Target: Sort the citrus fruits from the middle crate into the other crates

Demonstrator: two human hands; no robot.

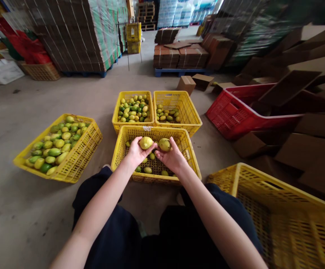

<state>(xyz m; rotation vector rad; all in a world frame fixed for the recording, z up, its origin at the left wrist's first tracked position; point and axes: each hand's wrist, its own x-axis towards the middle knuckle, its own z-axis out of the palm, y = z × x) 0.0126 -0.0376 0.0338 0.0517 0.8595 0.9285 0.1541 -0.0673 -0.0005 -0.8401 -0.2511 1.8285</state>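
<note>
My left hand (136, 154) is closed around a yellow lemon (146, 142). Beside it, my right hand (174, 160) grips a second lemon (165, 144), greener and with darker marks. Both hands are held close together above the near yellow crate (190, 158), fingertips almost meeting. Inside that crate, several loose lemons (147, 170) lie scattered on the slatted bottom; my hands and wrists cover part of them.
Behind stand two yellow crates, the left one (115, 112) well filled with lemons, the right one (197, 118) partly filled. A tilted full crate (76, 170) is at left. At right are a red crate (221, 116) with cardboard, and another yellow crate (288, 194).
</note>
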